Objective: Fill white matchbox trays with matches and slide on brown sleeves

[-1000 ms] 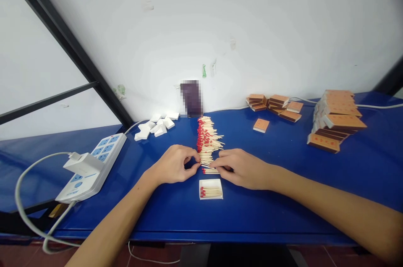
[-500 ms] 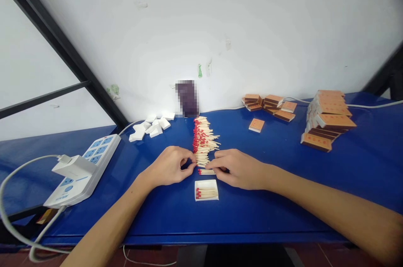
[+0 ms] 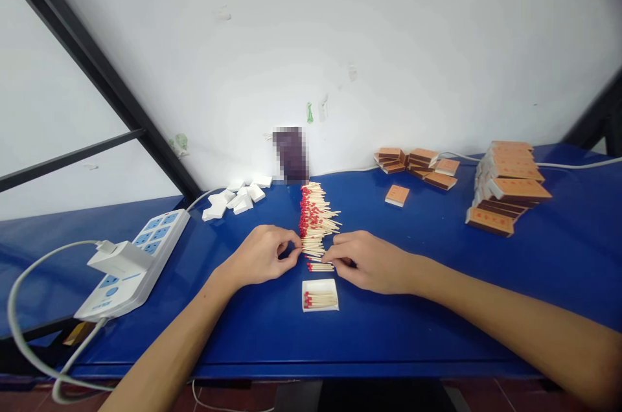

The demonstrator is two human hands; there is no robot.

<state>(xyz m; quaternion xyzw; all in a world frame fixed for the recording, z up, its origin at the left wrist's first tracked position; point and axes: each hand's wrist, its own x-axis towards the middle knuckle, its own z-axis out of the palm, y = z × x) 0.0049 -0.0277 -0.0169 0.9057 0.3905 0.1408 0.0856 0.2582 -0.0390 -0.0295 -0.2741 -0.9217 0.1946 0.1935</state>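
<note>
Beside the red heads of a long pile of matches [image 3: 315,214], my left hand [image 3: 267,255] has its thumb and index fingertip pressed together. What lies between those tips, if anything, is too small to tell. My right hand [image 3: 367,262] is at the wooden ends, its index finger stretched onto a match [image 3: 315,259] at the pile's near end, a gap showing between that finger and the thumb. Just nearer lies a small row of matches [image 3: 318,267], side by side, partly under my right fingers. Closer to me sits a white matchbox tray [image 3: 328,286] with several matches inside, heads to the left.
White matchbox trays [image 3: 236,197] are heaped at back left. Orange matchboxes [image 3: 422,162] lie at the back, one single matchbox [image 3: 397,194] before them, and a stack of matchboxes [image 3: 510,182] at the right. A power strip [image 3: 140,269] with plug and cable stands at left on the blue table [image 3: 413,334].
My right index finger has moved slightly nearer to me, and a match now lies between the pile and the small row. My left hand has barely moved. The view has shifted a little.
</note>
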